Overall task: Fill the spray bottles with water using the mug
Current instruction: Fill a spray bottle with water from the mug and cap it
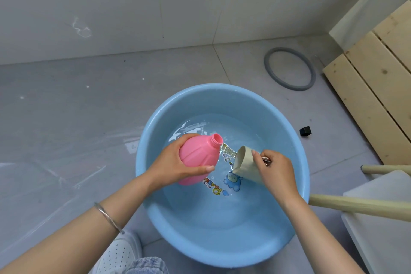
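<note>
Pink plastic fills our left hand (175, 168): we grip the uncapped spray bottle (198, 158) around its body, tilted over the blue basin (222, 240) with its open neck pointing up and toward the far rim. Our right hand (274, 172) is closed on the handle of the beige mug (244, 165), tipped with its mouth toward the bottle, just beside the neck but apart from it. Water lies in the basin, which sits on the grey floor (66, 118). A grey ring (289, 69) lies beyond.

One pink bottle (198, 158), one mug (245, 165), one blue basin (155, 196), two hands (173, 167).
</note>
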`<state>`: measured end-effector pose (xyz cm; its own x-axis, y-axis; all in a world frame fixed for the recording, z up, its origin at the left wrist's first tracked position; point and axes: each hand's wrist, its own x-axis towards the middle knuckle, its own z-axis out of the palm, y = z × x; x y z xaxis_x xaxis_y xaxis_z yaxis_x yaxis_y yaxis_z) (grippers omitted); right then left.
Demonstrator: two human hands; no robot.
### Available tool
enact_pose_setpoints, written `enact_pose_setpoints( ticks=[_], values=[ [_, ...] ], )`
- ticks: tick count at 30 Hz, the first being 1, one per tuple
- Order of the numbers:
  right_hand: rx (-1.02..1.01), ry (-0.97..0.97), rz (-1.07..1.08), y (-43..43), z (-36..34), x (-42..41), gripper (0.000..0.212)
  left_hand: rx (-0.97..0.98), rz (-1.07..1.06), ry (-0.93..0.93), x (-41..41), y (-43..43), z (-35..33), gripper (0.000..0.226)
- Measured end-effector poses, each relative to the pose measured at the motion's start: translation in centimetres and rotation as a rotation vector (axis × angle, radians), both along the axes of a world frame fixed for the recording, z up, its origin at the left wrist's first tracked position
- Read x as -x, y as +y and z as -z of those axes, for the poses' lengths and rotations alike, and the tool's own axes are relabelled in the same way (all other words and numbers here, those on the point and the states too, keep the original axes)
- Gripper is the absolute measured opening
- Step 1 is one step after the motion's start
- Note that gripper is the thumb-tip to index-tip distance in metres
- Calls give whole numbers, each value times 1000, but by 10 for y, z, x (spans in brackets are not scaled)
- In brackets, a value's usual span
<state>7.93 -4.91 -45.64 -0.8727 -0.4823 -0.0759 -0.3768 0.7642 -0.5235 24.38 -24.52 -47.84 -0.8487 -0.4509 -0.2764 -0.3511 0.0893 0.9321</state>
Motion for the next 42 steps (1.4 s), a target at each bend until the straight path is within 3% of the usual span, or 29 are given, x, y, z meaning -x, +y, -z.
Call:
enact_pose_setpoints(
  ticks=[9, 16, 25, 32, 42],
  values=[
    [67, -52, -35, -6, 4, -6, 42, -3, -3, -10, 0, 0, 0, 82],
    [427, -323, 254, 7, -30, -9, 48, 6, -4, -15, -1, 0, 0, 85],
    [757, -305, 253, 2, -89, -26, 42, -1, -10, -2, -1, -1, -1, 85],
    [716, -213, 165, -1, -113, -31, 49, 25, 35, -8, -1, 1, -2, 85],
    [633, -38, 57, -7, -118, -35, 38, 40, 50, -9, -2, 1, -5, 82]
  ],
)
